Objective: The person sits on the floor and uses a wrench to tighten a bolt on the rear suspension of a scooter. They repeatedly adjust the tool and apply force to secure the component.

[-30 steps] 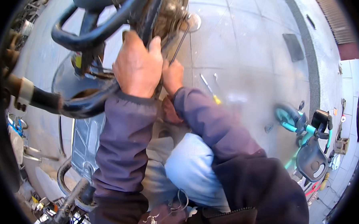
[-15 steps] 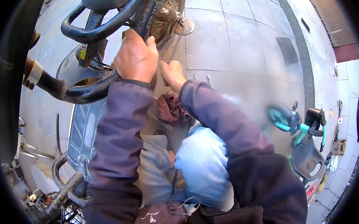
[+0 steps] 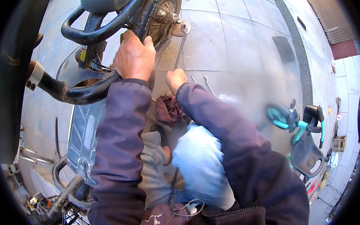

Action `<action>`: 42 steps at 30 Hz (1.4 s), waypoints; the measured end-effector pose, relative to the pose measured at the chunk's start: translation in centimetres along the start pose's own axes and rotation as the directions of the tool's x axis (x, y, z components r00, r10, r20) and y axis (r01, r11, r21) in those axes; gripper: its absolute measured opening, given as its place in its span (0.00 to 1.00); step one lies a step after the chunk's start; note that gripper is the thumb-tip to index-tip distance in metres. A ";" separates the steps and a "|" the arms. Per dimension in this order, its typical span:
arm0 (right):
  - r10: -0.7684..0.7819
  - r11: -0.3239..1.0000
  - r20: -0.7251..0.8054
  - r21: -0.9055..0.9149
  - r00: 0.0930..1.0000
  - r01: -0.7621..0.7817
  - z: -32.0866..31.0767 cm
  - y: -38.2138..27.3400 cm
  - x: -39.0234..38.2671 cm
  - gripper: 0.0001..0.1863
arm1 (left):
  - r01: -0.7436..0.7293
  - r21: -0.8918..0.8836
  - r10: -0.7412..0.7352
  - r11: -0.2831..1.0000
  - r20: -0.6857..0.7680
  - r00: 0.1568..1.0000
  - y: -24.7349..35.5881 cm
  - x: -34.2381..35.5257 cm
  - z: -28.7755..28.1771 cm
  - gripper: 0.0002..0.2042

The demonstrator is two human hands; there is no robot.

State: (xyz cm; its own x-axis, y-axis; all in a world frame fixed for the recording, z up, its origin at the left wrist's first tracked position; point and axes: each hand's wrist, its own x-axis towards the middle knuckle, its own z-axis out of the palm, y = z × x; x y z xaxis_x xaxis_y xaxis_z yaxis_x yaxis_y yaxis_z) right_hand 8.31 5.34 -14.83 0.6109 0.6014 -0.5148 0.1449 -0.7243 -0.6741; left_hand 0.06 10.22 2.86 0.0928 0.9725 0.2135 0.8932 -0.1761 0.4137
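My left hand (image 3: 135,57) is closed on the black tyre (image 3: 146,27) of a scooter-like vehicle, its thumb against the sidewall and its fingertips hidden. To the right, my right hand (image 3: 175,80) is wrapped round the near end of a long metal wrench (image 3: 180,50). The wrench's far end meets the axle area beside a round metal disc (image 3: 178,30) on the dirty wheel hub (image 3: 159,25). Whether it sits on a nut is too small to tell. A dark red rag (image 3: 168,108) lies on the floor just below my right hand.
Another wrench (image 3: 209,85) lies on the floor right of my right hand. The vehicle's bent black tube (image 3: 84,93) and footboard (image 3: 83,128) are at left. A small turquoise-and-black ride-on (image 3: 307,146) stands at right, before a raised kerb (image 3: 301,49). Assorted parts crowd the lower left.
My right hand has shifted right and slightly nearer, away from my left hand, swinging the wrench's handle with it. My left hand keeps its hold. The whole view has shifted slightly.
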 end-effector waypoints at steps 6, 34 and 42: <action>-0.086 0.995 -0.073 0.036 0.994 0.089 0.7 3.4 0.4 0.21 | -0.036 -0.052 0.037 0.998 0.006 0.999 -0.1 -0.5 -0.3 0.18; -0.165 0.602 0.668 0.651 0.726 -0.462 -11.3 -11.8 -4.3 0.08 | -0.031 0.022 0.031 0.999 -0.022 0.999 0.1 0.0 0.1 0.18; -0.098 0.602 0.693 0.613 0.714 -0.512 -10.2 -13.9 -4.4 0.08 | -0.012 0.000 0.012 1.000 -0.018 1.000 0.0 0.1 0.0 0.12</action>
State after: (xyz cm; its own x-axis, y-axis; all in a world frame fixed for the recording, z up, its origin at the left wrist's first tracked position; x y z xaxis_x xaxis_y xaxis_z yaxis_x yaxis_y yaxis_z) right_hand 11.60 9.30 2.19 -0.1176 0.7342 -0.6686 -0.7023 -0.5375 -0.4667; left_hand 0.05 10.31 2.84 0.0959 0.9674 0.2343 0.8922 -0.1879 0.4107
